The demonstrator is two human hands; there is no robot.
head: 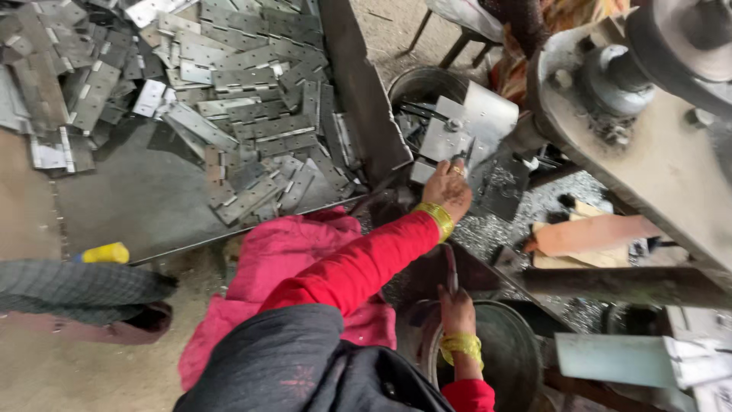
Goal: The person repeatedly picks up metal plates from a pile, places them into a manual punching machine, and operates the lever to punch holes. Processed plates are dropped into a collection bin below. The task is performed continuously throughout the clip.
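My left hand, in a red sleeve with a gold bangle, reaches forward to the grey metal plates on a press bed. Its fingers pinch a small dark metal piece at the plates' edge. My right hand, also with a gold bangle, is low and close to my body. It is closed round a thin metal bar that stands up over a round metal pan.
A large heap of flat hinge plates lies on a steel sheet at the upper left. A metal bucket stands behind the press bed. The machine frame fills the right. Metal chips, a pink cloth and a yellow object are nearby.
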